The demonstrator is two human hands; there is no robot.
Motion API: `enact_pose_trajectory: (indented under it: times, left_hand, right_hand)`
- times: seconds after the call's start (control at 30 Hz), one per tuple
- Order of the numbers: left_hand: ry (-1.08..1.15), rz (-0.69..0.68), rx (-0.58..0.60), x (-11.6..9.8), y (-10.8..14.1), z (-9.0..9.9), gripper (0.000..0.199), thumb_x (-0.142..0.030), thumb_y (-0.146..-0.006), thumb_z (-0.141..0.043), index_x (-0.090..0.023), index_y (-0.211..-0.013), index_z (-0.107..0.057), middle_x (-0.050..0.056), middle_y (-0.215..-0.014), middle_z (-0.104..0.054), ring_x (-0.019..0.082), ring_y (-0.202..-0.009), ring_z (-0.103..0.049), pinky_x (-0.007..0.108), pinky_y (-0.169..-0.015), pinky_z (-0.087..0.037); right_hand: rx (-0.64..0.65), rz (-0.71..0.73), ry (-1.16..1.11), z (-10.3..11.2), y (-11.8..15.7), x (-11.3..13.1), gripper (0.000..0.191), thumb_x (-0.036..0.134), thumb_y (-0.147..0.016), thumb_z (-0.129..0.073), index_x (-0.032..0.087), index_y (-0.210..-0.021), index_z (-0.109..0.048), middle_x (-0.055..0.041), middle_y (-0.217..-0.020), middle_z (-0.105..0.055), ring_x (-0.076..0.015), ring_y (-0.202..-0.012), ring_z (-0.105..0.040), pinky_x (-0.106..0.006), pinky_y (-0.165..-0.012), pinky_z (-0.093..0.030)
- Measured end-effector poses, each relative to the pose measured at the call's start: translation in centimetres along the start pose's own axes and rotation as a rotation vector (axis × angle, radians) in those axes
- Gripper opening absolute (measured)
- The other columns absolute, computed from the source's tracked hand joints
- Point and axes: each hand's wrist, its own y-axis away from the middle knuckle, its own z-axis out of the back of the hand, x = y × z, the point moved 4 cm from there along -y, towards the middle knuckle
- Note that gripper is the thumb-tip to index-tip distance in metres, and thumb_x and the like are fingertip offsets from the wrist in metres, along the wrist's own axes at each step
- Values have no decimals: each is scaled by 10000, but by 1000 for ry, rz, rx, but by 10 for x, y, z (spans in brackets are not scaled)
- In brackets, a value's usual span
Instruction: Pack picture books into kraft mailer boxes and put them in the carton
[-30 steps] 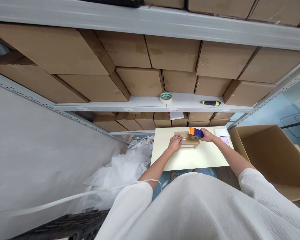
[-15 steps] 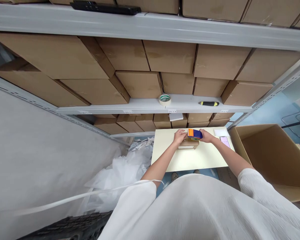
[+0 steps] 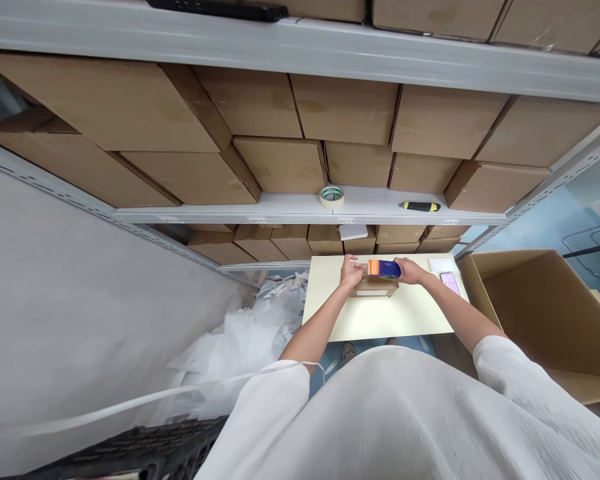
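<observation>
A small brown cardboard box with a white label on its near side sits on the cream tabletop. My right hand grips a blue and orange tape dispenser from its right end, holding it over the top of the box. At the box's left end is my left hand, its fingers curled and pinched close to the dispenser's orange end. What lies between those fingertips is too small to make out.
A phone and a white item lie at the table's right. Beyond stands a large open carton. The shelf ahead holds several boxes, a tape roll and a yellow-black cutter. White wrapping piles up at left.
The tape dispenser in my right hand has moved a little left along the box top. My left hand has also shifted slightly left, showing more of the box's left end.
</observation>
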Motion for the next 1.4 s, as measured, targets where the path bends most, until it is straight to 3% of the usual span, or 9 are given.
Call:
enact_pose_trajectory:
  times: [0.13,0.27,0.4,0.5,0.83,1.0,1.13,1.4]
  left_hand:
    - [53,48,-34,-2,-1,13,494,-60,-738,-740,-264,-1105,-479,-60,-771,-691,148,-720,-699,263,-710,-523]
    - [142,53,-61,3,-11,45,521,-49,-706,-688,-281,-1086,-418,-77,-738,-652,161,-746,-717,269,-745,-526]
    - [173,116,-141,21,-23,83,584,-75,-620,-735,-286,-1039,-387,-90,-703,-639,178,-695,-690,275,-728,-501]
    - [173,161,-181,35,-23,96,584,-96,-610,-755,-287,-1023,-388,-78,-712,-649,186,-699,-691,278,-717,-495]
    - [246,170,-174,65,-18,83,526,-92,-662,-736,-281,-1010,-391,-96,-707,-638,146,-743,-696,265,-769,-514]
    - [233,209,-249,80,-27,92,524,-113,-658,-773,-280,-997,-410,-91,-726,-620,145,-702,-659,260,-720,-499]
    - [207,230,-187,92,-31,95,525,-156,-646,-807,-277,-989,-429,-76,-740,-633,164,-731,-686,279,-735,-508]
    - [339,269,-138,121,-24,71,500,-200,-690,-836,-266,-1030,-476,-48,-755,-704,184,-801,-728,318,-828,-537]
  right_hand:
    - [45,-15,65,5,-5,5,407,354,-825,-818,221,-1151,-614,-106,-1050,-695,-241,-889,-632,-278,-731,-450]
    - [73,-47,86,6,-6,9,461,365,-816,-831,219,-1195,-613,-117,-1081,-688,-252,-891,-640,-292,-746,-469]
    - [74,-56,77,6,-8,16,414,335,-826,-800,230,-1179,-610,-103,-1066,-693,-264,-932,-637,-299,-753,-462]
    - [68,-23,104,8,-13,25,381,279,-823,-783,236,-1156,-604,-92,-1023,-698,-276,-982,-616,-297,-721,-430]
    - [84,67,260,17,-20,43,313,215,-840,-743,230,-1123,-612,-110,-999,-734,-311,-988,-577,-335,-732,-400]
    - [105,37,241,20,-24,40,371,277,-799,-829,239,-1115,-638,-108,-977,-741,-324,-1010,-602,-342,-775,-431]
    - [117,3,239,24,-25,31,413,323,-781,-883,237,-1109,-647,-122,-1037,-755,-336,-1038,-634,-344,-791,-453]
    - [194,-49,398,29,-22,32,375,419,-909,-788,233,-1178,-603,-113,-1130,-765,-306,-1075,-662,-324,-760,-470]
